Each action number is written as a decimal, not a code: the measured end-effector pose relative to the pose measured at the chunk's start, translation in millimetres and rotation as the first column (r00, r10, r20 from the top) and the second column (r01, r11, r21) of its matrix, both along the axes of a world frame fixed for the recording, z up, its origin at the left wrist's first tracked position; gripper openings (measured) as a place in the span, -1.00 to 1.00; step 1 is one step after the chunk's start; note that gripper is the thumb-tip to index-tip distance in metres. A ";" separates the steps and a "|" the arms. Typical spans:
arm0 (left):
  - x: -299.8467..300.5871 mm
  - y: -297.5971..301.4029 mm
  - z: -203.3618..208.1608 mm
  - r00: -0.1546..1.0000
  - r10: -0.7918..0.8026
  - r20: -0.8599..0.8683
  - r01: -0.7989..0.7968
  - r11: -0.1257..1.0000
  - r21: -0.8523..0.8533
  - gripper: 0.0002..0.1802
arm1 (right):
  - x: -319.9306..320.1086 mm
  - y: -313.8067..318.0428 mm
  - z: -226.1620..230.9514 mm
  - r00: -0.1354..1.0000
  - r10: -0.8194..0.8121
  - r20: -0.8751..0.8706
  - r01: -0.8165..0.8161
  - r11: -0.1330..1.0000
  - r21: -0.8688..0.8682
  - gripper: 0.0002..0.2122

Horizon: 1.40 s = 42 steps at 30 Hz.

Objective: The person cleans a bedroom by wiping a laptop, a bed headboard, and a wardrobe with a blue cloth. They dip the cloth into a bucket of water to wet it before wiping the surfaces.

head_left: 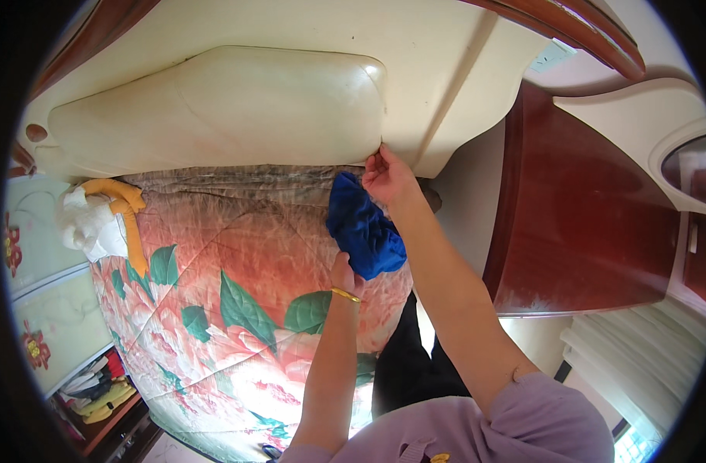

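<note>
Blue cloth is being gripped by both the left hand and right hand; it is hanging bunched, not yet spread, over the floral quilt.

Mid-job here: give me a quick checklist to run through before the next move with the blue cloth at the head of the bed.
1. Blue cloth in hand: ok, it hangs bunched between both hands.
2. Left hand grip: cannot tell, the cloth covers the fingers; only the wrist with a gold bangle shows.
3. Right hand position: ok, it is up at the corner of the cream padded headboard, fingers pinched.
4. Floral quilt lying flat: ok, it looks spread over the bed, its top edge a little rumpled.
5. Bed surface near the hands: ok; the white and yellow bundle lies far off at the left edge.
</note>
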<state>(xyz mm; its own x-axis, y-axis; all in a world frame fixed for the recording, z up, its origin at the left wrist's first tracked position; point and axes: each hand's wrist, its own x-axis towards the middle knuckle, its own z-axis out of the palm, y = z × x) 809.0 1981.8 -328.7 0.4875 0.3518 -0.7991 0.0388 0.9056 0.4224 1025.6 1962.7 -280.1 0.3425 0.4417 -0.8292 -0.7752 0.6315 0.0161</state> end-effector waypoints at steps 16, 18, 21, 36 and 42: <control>6.3 -5.3 9.4 0.999 -0.014 -0.029 0.015 0.999 0.029 -0.70 | 10.5 7.8 108.8 0.873 0.180 0.454 -0.011 0.937 -0.349 -0.76; 7.7 -8.3 9.7 0.999 -0.029 -0.042 0.031 0.999 0.036 -0.70 | 9.5 6.8 104.6 0.838 0.206 0.505 0.026 0.910 -0.415 -0.77; 2.8 -7.5 2.0 1.000 -0.024 0.000 0.024 0.999 0.036 -0.71 | 5.2 9.8 87.1 0.631 0.353 0.691 0.204 0.784 -0.587 -0.82; 58.9 16.7 129.5 0.791 -0.248 -0.559 0.602 0.153 0.784 -0.70 | 29.7 -11.5 145.9 -0.103 0.874 0.475 0.751 0.381 -0.539 -0.91; 108.4 38.4 195.0 0.908 -0.115 -0.403 0.332 -0.388 0.860 -0.81 | 36.9 -7.5 143.6 -0.117 0.870 0.480 0.767 0.386 -0.512 -0.92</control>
